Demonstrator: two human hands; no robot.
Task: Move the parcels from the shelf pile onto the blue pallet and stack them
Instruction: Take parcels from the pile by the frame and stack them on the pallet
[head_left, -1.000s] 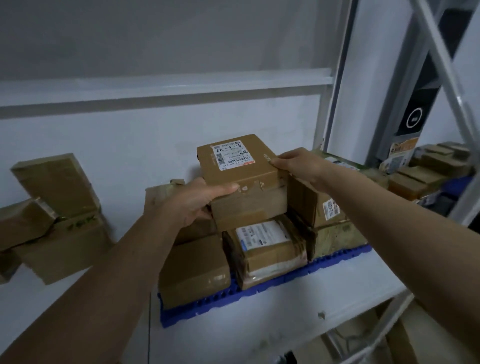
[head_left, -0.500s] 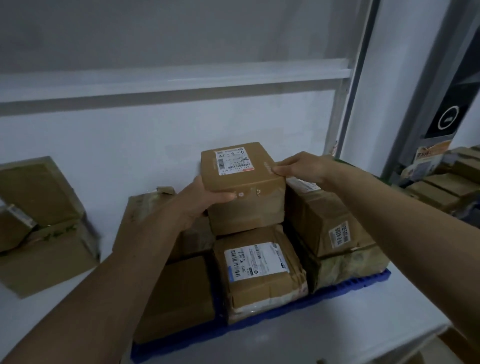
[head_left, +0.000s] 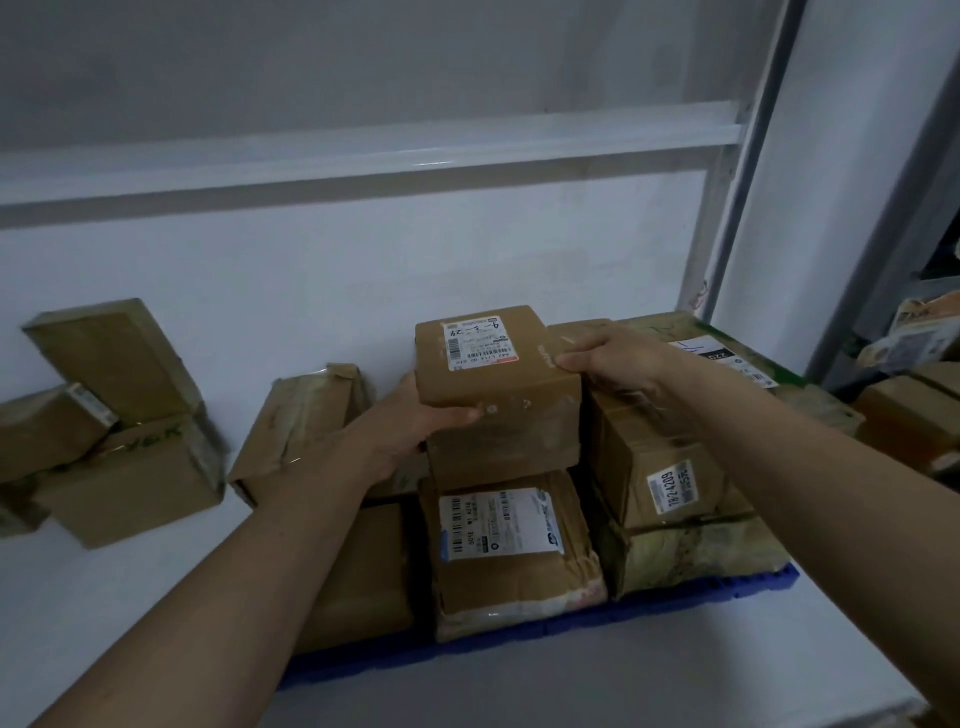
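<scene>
Cardboard parcel gripped both hands, L & R, atop stack.

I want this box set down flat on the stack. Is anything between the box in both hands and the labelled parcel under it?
Nothing visible. The box, gripped by the left hand and right hand, sits directly above the labelled parcel on the blue pallet; their contact line is hidden in shadow.

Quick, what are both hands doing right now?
Left hand: grips the top parcel at its left side.
Right hand: grips the same parcel's right edge.
</scene>
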